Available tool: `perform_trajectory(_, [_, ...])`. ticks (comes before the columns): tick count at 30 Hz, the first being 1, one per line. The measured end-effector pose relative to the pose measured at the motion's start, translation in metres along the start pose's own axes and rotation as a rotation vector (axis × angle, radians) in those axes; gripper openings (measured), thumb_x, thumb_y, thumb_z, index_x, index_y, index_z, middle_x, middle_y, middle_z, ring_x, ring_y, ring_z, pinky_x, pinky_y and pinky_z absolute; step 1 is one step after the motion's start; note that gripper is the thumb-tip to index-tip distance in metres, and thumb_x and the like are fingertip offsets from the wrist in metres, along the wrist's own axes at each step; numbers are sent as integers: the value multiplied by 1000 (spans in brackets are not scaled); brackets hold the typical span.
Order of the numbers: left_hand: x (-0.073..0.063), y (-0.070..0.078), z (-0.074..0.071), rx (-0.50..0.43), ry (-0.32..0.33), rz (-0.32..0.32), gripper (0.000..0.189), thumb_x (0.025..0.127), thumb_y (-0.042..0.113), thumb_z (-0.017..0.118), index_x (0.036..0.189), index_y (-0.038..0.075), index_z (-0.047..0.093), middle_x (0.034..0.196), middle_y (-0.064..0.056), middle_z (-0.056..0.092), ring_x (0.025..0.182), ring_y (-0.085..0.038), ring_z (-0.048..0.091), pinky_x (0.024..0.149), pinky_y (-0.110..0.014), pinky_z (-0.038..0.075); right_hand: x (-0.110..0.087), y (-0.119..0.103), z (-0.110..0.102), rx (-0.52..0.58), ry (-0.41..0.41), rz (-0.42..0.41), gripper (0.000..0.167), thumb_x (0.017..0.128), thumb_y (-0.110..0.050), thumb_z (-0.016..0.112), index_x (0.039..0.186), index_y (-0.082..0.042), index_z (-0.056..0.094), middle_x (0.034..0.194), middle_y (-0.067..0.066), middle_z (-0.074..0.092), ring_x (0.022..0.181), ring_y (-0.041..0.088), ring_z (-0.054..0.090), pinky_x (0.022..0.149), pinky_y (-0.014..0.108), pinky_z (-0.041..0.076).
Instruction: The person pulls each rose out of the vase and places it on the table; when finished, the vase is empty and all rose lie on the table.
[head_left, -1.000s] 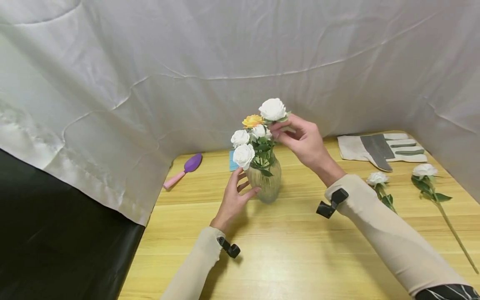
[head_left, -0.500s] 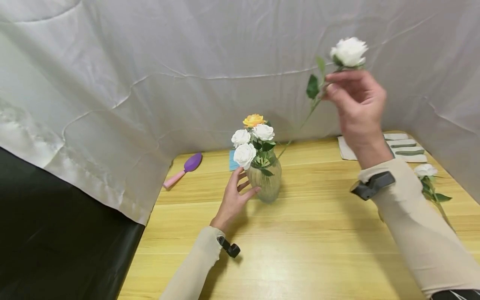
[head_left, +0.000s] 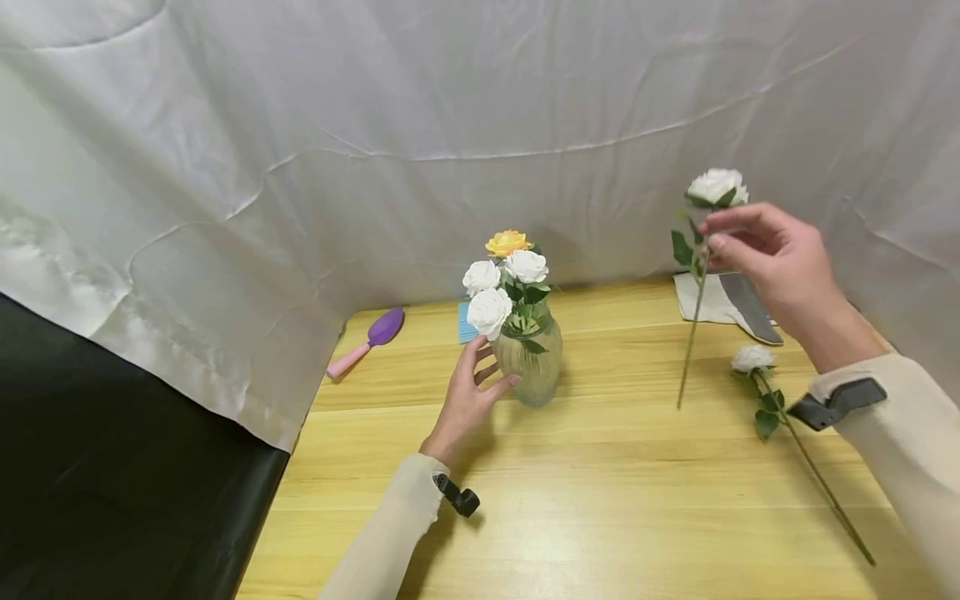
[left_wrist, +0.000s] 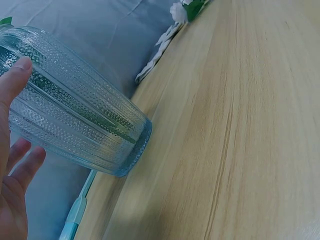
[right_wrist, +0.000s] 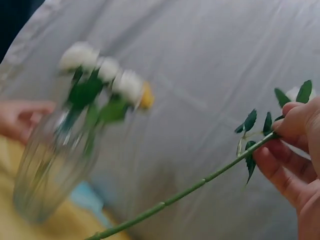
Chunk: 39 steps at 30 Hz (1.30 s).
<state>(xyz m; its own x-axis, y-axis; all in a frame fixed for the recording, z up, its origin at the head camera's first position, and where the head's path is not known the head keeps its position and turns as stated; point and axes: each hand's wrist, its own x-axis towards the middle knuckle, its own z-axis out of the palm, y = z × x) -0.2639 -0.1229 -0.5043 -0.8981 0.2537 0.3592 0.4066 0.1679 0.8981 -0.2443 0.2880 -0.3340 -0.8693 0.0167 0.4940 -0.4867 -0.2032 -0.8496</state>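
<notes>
1. Pinching a white rose just below the bloom: right hand, thumb and fingers curled round the stem, held upright above the far right of the wooden table, stem tip hanging just over the tabletop, well apart from the vase.
2. Resting against the ribbed glass vase at centre: left hand, fingers straight and spread on the left wall, thumb on the glass in the left wrist view.
3. Standing in the vase: three white roses and one yellow rose.
4. Lying on the table at right, untouched: another white rose, stem running toward the near edge.
5. Judged progress: four blooms in the vase, one in hand, one on the table; arrangement apparently part-way through.
6. Also present: work glove at far right, purple trowel at far left, white cloth backdrop.
</notes>
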Motion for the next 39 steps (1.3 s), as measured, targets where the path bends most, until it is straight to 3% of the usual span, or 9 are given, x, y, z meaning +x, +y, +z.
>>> perform_trajectory(6, [0,0,0,3,-3,-11,80,96,11,86,162,15,42,159,-14,49,148,-35,54,119,-42,57,-29,32,-32,-389,-90,163,26,106,0,68,131,6,67,118,-7,77,91,8,75,81,21,67])
perform_trajectory(9, [0,-1,-1,-10,-6,-19,81,96,12,86,163,15,41,160,-14,49,148,-39,53,119,-44,57,-43,48,-41,-526,-124,256,30,109,-8,67,137,4,65,117,-16,76,93,6,74,81,21,67])
perform_trajectory(12, [0,-1,-2,-22,-5,-21,81,96,12,86,163,15,41,160,-15,48,148,-43,52,120,-47,56,-56,65,-47,-583,-178,312,34,110,-13,67,140,4,63,118,-20,74,96,5,73,80,22,67])
perform_trajectory(18, [0,-2,-1,-40,-5,-18,80,96,9,85,163,15,41,160,-16,48,148,-46,51,120,-55,55,-80,102,-55,-595,-254,405,36,110,-15,67,140,5,62,121,-14,72,98,5,73,81,27,69])
perform_trajectory(22, [0,-1,0,-43,-10,-16,78,96,9,85,162,15,42,160,-16,48,148,-46,51,120,-54,55,-91,120,-56,-594,-274,503,37,112,-12,63,143,7,60,131,10,72,94,5,73,79,31,70])
perform_trajectory(25, [0,0,1,-45,-8,-19,78,96,8,85,161,15,43,160,-16,47,148,-46,51,120,-55,55,-97,128,-55,-599,-283,574,35,112,-6,60,143,11,57,129,25,68,86,7,70,75,31,70])
perform_trajectory(31, [0,1,2,-53,-7,-30,78,97,8,84,162,15,41,161,-18,47,148,-48,51,120,-60,54,-104,135,-56,-646,-298,607,34,111,0,59,141,15,56,119,26,69,82,10,69,73,29,70])
perform_trajectory(39, [0,0,1,-63,-5,-36,78,97,9,83,162,15,41,161,-18,47,148,-49,51,120,-63,53,-110,139,-57,-660,-284,600,37,111,-7,62,142,12,58,124,28,71,84,11,73,75,30,71])
